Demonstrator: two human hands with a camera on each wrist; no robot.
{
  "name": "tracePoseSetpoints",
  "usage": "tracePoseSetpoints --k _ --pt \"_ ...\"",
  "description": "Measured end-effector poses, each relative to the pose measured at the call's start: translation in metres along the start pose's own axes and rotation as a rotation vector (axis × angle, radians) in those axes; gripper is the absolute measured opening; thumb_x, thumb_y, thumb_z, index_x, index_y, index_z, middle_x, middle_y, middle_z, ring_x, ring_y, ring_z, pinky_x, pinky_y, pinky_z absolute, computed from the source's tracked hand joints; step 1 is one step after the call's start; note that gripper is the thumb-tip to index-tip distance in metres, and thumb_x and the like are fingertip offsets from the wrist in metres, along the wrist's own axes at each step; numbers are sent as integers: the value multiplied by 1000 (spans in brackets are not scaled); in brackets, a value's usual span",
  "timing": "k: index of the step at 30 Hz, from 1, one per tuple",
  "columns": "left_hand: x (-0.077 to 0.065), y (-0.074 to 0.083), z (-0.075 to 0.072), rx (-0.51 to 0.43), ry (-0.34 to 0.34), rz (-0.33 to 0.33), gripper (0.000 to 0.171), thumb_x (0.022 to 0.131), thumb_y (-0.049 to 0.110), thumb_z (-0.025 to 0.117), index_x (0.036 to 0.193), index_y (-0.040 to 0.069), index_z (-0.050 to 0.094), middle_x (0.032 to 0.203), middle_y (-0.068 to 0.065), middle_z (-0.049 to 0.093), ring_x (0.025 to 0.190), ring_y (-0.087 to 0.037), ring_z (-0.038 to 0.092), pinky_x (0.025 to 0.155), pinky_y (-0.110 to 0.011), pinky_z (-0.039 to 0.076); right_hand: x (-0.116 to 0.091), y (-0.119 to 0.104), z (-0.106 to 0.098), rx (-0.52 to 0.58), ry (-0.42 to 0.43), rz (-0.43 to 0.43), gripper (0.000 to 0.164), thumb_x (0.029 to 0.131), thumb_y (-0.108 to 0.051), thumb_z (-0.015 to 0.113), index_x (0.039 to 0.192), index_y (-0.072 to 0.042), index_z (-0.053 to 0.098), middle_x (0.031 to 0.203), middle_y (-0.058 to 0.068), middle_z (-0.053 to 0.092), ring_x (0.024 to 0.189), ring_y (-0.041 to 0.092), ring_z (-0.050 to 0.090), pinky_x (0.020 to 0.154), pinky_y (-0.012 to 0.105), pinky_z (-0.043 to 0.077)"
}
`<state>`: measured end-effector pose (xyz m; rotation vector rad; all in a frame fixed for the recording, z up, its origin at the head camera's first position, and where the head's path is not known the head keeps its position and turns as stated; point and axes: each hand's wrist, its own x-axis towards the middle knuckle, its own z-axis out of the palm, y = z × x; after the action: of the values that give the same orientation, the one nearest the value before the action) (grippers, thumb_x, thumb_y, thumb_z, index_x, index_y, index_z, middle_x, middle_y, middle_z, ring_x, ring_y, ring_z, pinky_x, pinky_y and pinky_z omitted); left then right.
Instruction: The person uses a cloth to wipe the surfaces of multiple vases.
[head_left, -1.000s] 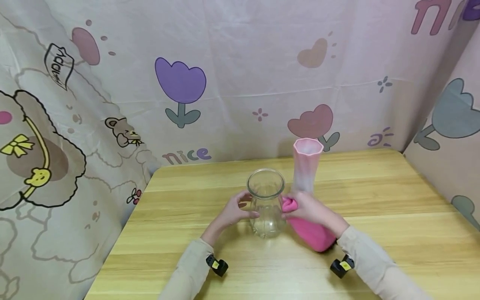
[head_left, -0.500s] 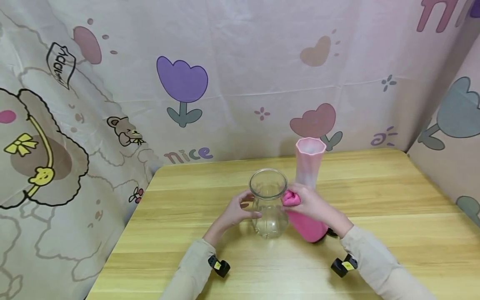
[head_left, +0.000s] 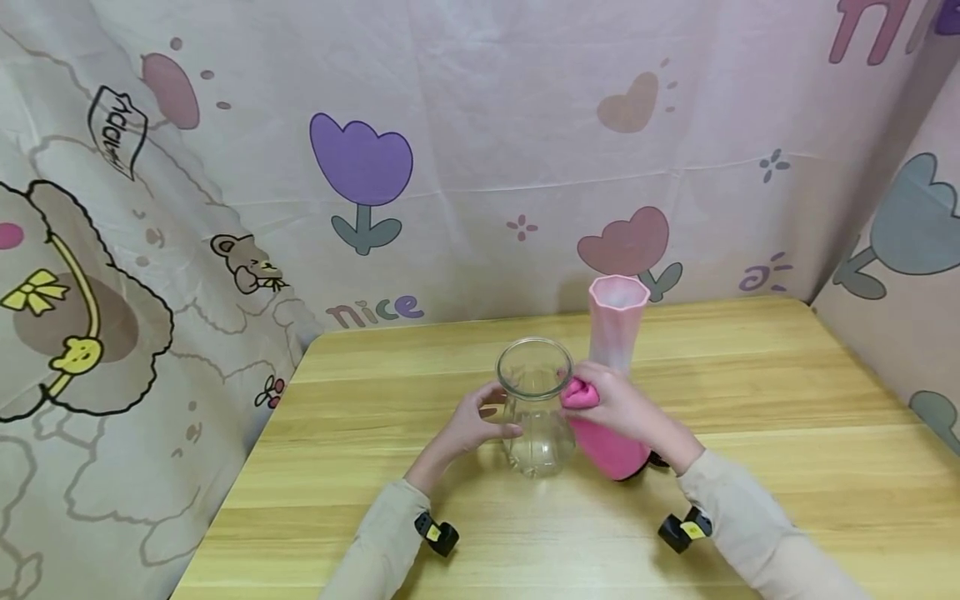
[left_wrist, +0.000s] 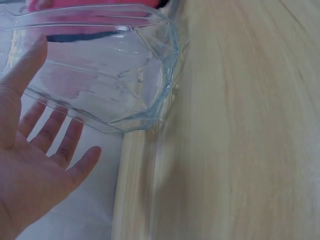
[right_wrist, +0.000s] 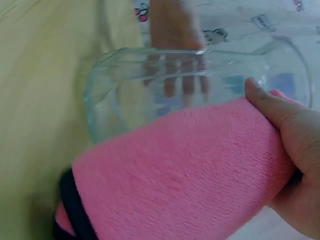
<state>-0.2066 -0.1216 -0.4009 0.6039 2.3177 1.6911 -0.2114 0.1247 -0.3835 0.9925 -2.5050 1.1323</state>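
A clear glass vase (head_left: 538, 450) with a wide round rim stands on the table. My left hand (head_left: 468, 425) holds its left side, thumb (left_wrist: 31, 62) on one side and the other fingers round the back, spread. On the right side of the vase, my right hand (head_left: 618, 404) grips a bunched pink cloth (head_left: 611, 450) with dark edging, its loose part hanging beside the glass. In the right wrist view the fuzzy cloth (right_wrist: 190, 165) covers part of the vase, and my thumb (right_wrist: 265, 102) lies over its upper edge.
A tall pink fluted vase (head_left: 618, 325), fading to white lower down, stands behind my right hand, its base hidden. The wooden table (head_left: 360, 400) ends at a printed curtain (head_left: 480, 167) behind and at the sides.
My right hand has moved slightly up along the glass vase, and the hanging end of the cloth has swung up and left. The left hand and glass vase stay nearly still.
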Motion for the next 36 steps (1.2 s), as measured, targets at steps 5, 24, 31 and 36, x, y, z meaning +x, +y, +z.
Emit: tracePoseSetpoints --k 5,24,31,36 --pt "0 0 1 -9 -1 0 58 71 2 73 123 0 49 119 -20 52 113 -34 45 100 -52 33 -10 13 11 -189 -135 19 30 65 -20 81 86 -11 61 75 -7 54 70 7 52 62 23 49" --pt "-2 4 -1 -6 -9 -3 58 72 2 72 124 -2 48 121 -22 51 115 -36 44 101 -51 32 5 -17 -35 -44 179 -66 56 64 -9 80 114 2 59 108 12 61 97 23 56 86 39 47" --pt "0 4 0 -3 -16 -7 57 72 3 73 124 -1 48 121 -21 51 115 -34 44 101 -50 33 7 -23 -33 27 165 -40 54 68 -9 78 117 1 58 109 10 61 100 21 56 89 33 47" --pt "-1 4 0 -7 3 4 59 71 1 73 124 -2 48 119 -21 52 113 -35 45 100 -50 35 5 -20 -25 64 177 28 56 70 -9 77 120 2 56 109 11 60 98 21 56 89 37 47"
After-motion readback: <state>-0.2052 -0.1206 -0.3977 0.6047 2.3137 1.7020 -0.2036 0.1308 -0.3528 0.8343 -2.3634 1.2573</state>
